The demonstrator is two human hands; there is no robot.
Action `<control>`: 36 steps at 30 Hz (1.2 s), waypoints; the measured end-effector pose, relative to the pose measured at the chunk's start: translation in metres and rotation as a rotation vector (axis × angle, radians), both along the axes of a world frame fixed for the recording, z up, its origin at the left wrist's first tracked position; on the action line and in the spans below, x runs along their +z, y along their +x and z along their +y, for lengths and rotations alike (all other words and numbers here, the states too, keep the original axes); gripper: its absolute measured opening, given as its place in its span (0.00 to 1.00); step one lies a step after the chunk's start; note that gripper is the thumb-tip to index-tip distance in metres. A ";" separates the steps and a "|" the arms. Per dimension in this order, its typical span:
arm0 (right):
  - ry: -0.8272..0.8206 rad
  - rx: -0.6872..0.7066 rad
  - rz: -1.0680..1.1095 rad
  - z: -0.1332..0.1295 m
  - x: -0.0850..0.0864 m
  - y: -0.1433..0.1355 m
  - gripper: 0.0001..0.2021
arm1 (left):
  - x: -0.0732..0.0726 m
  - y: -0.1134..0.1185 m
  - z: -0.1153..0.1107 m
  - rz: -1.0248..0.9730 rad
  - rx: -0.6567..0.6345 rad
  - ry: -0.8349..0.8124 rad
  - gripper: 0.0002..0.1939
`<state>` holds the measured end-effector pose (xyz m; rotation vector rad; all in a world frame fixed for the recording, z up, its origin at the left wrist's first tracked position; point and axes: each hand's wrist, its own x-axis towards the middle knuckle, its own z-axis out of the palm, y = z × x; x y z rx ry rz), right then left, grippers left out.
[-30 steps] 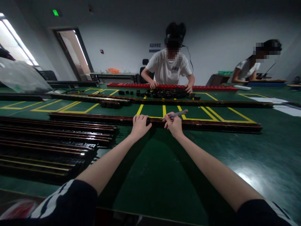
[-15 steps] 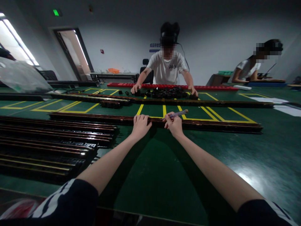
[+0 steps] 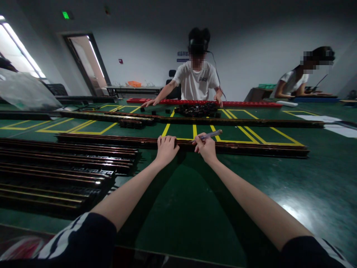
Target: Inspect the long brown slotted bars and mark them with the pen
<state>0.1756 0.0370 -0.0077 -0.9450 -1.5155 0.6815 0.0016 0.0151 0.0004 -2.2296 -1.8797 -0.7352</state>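
Observation:
A long dark rail (image 3: 262, 148) with coppery strips lies crosswise on the green table (image 3: 178, 219) in front of me. My left hand (image 3: 166, 149) is closed over its middle, the fingers curled across the far edge and the thumb on the near side. To the right, my right hand (image 3: 205, 147) pinches a slim translucent pen (image 3: 211, 134). The pen slants, its brownish end up to the right and its other end low at the rail. Whether that lower tip touches the rail I cannot tell.
Several similar rails (image 3: 55, 175) are stacked at the left. Beyond mine lies another long rail (image 3: 237, 122), with a pile of small black parts (image 3: 196, 109) and a red strip (image 3: 251, 104) behind it. A co-worker (image 3: 198, 78) stands opposite; another person (image 3: 295, 82) is at the right.
The co-worker opposite has moved a hand leftward along the small black parts and drawn the other hand back. My hands, the pen and the rail look almost the same.

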 end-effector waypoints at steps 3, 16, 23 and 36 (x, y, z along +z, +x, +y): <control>0.001 0.003 0.003 -0.001 0.000 0.000 0.19 | -0.001 -0.001 0.000 -0.005 -0.017 0.008 0.17; -0.007 0.016 0.011 -0.001 0.000 0.001 0.18 | 0.003 0.000 -0.004 0.009 -0.050 -0.007 0.20; 0.005 0.000 0.025 -0.001 0.000 0.000 0.17 | 0.001 -0.001 -0.003 0.010 -0.059 0.005 0.20; 0.002 0.005 0.008 0.001 -0.001 0.001 0.16 | 0.000 -0.002 -0.002 0.011 -0.065 0.013 0.20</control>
